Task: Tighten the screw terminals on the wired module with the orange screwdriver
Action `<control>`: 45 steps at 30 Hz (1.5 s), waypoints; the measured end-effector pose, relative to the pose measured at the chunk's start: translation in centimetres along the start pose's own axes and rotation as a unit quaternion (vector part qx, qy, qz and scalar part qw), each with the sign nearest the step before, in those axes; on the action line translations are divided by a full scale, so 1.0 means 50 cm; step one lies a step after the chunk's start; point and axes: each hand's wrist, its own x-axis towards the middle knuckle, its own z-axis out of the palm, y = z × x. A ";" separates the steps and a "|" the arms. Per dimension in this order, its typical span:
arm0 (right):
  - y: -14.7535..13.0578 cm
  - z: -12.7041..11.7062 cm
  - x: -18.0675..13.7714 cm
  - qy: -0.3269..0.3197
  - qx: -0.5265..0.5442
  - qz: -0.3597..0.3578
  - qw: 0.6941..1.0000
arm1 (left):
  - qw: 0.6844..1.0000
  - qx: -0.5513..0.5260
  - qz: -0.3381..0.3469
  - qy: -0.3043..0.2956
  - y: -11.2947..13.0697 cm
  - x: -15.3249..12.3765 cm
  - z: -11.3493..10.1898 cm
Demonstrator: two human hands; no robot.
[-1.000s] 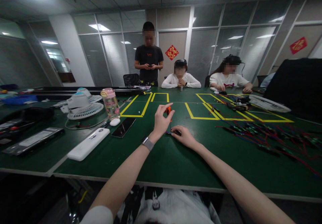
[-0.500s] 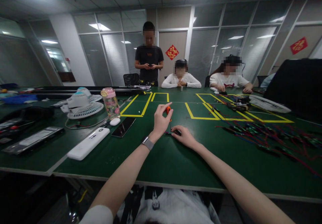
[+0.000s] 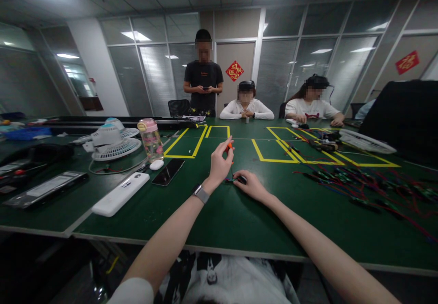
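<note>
My left hand (image 3: pixel 219 162), with a watch on its wrist, is closed around the orange-and-black handle of a screwdriver (image 3: pixel 229 147). The screwdriver stands nearly upright, its thin shaft pointing down to the table. At its lower end lies a small dark part (image 3: pixel 242 179) with a bit of green and reddish colour beside it, too small to make out fully. My right hand (image 3: pixel 252 187) rests on the table with thumb and fingers pinched on this part, partly covering it.
On the green table (image 3: pixel 191 217) to the left lie a black phone (image 3: pixel 168 172), a white power bank (image 3: pixel 121 194), a white case (image 3: pixel 156 165), a pink-lidded bottle (image 3: pixel 151 140) and white fans (image 3: pixel 116 146). Tangled wired parts (image 3: pixel 369 183) spread at right. Several people are across the table.
The fingers of my left hand have shifted slightly around the screwdriver handle, with the fingertips a little higher. My right hand keeps its place on the small part.
</note>
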 end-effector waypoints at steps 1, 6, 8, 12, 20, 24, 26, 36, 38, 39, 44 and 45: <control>0.000 0.000 0.000 0.001 0.000 -0.001 1.000 | 1.000 0.020 0.004 0.009 0.003 0.000 -0.001; -0.003 -0.002 0.000 -0.003 -0.007 0.000 1.000 | 0.997 0.068 0.006 0.020 0.013 0.001 -0.007; -0.004 -0.002 0.000 -0.007 -0.009 0.001 1.000 | 0.999 0.043 0.011 0.005 0.010 0.002 -0.007; -0.004 -0.002 0.000 -0.006 -0.010 0.003 1.000 | 1.000 -0.014 0.010 -0.017 0.002 0.001 -0.001; -0.002 -0.001 -0.001 -0.001 -0.003 0.000 1.000 | 0.996 0.090 -0.002 0.029 0.005 -0.001 -0.006; -0.004 -0.002 -0.001 -0.001 -0.003 -0.004 1.000 | 0.998 0.059 0.001 0.014 0.004 0.002 -0.007; -0.004 -0.002 -0.001 0.000 -0.004 -0.004 1.000 | 0.999 0.044 0.012 0.014 0.004 0.002 -0.005; 0.000 0.001 -0.001 -0.003 -0.006 0.000 1.000 | 0.998 0.063 0.009 0.025 0.009 0.000 -0.005; -0.001 0.001 -0.001 -0.002 -0.002 0.000 1.000 | 0.999 0.043 0.012 0.007 0.004 -0.001 -0.002; -0.001 0.002 -0.001 -0.002 0.000 0.000 1.000 | 0.999 0.043 0.011 0.004 0.002 -0.001 0.000; 0.004 0.003 -0.001 0.001 0.001 0.001 1.000 | 0.995 0.098 0.003 0.023 0.006 -0.003 -0.002; 0.005 0.003 -0.001 0.000 0.000 0.000 1.000 | 0.995 0.096 0.001 0.022 0.008 -0.004 -0.003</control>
